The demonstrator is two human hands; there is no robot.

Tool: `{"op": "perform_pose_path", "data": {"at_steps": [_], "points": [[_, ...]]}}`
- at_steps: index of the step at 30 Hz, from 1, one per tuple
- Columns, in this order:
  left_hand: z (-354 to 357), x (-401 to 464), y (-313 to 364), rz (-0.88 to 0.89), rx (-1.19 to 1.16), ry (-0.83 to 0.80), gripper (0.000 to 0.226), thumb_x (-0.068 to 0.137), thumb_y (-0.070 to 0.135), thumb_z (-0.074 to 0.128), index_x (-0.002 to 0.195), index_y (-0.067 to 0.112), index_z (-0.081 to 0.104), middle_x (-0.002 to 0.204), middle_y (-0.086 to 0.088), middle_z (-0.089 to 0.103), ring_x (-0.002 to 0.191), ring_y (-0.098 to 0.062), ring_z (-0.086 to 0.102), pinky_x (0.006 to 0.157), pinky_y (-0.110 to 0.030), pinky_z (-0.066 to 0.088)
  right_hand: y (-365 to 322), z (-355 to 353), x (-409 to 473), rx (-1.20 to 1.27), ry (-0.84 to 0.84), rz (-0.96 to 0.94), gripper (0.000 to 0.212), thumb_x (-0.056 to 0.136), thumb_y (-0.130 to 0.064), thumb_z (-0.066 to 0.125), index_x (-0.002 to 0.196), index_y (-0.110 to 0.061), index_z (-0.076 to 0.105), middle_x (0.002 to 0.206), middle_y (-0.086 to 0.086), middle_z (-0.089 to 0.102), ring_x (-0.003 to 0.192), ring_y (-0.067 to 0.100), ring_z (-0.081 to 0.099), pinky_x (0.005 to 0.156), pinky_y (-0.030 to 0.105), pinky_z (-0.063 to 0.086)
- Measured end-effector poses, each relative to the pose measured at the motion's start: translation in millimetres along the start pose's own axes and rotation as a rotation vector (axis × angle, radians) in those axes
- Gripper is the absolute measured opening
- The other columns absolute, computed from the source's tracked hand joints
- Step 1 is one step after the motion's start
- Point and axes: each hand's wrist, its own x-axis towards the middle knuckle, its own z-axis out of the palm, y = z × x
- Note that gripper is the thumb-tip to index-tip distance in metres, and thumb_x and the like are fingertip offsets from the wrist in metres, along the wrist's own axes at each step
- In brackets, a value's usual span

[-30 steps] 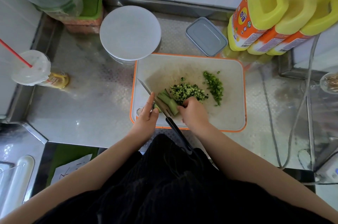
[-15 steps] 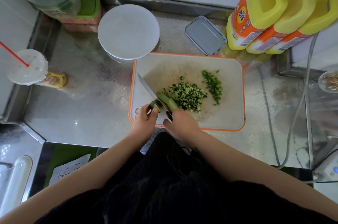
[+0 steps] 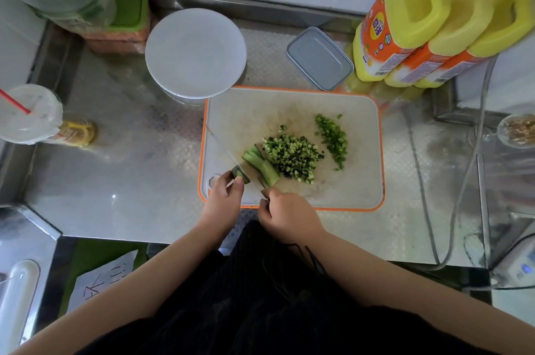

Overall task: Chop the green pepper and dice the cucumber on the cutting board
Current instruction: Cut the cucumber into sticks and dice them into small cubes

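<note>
Your left hand (image 3: 224, 195) pinches a small cucumber piece (image 3: 240, 176) at the near left corner of the cutting board (image 3: 359, 192). Your right hand (image 3: 286, 217) is curled around the handle of the knife (image 3: 228, 156), whose blade slants up-left beside that piece. Cucumber strips (image 3: 260, 165) lie just right of the blade, touching the diced cucumber (image 3: 291, 154); the chopped green pepper (image 3: 333, 137) sits further right.
</note>
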Motion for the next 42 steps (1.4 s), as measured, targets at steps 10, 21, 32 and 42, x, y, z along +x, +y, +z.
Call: {"op": "perform_pose_path", "data": {"at_steps": [10,21,32,42], "points": [[-0.6,-0.2,-4.7,0.015,-0.074,0.017,0.031,0.102,0.022,0.043,0.129,0.013,0.056,0.097,0.022,0.054,0.106,-0.012,0.053,0.088,-0.024,0.034,2.0,4.2,2.0,0.025,0.003,-0.007,0.025,0.097,-0.022,0.041,0.11,-0.005,0.055,0.09,0.016,0.064,0.087,0.034,0.059,0.063,0.03,0.032],[-3.8,-0.4,-5.9,0.033,-0.055,-0.006,0.024,0.102,0.023,0.043,0.117,0.022,0.061,0.087,0.016,0.056,0.086,0.011,0.054,0.074,-0.01,0.038,-9.5,11.3,18.3,-0.002,-0.009,0.006,0.021,0.097,-0.02,0.043,0.108,-0.005,0.052,0.093,0.015,0.063,0.083,0.031,0.058,0.056,0.03,0.029],[-6.5,0.2,-1.8,0.062,0.014,-0.015,0.022,0.102,0.016,0.04,0.108,0.021,0.061,0.082,0.012,0.054,0.072,0.017,0.051,0.061,0.001,0.034,-11.9,21.7,36.2,0.05,-0.015,0.079,0.016,0.096,-0.016,0.042,0.105,-0.006,0.052,0.091,0.016,0.065,0.084,0.034,0.06,0.06,0.032,0.033],[-4.4,3.1,-7.1,0.01,-0.004,-0.033,0.048,0.101,0.024,0.043,0.146,0.015,0.031,0.125,0.002,0.056,0.114,-0.011,0.049,0.088,-0.014,0.03,-12.4,29.4,48.8,-0.009,-0.04,0.122,0.015,0.094,-0.006,0.044,0.104,0.001,0.052,0.099,0.02,0.066,0.089,0.035,0.063,0.06,0.03,0.033]]}}
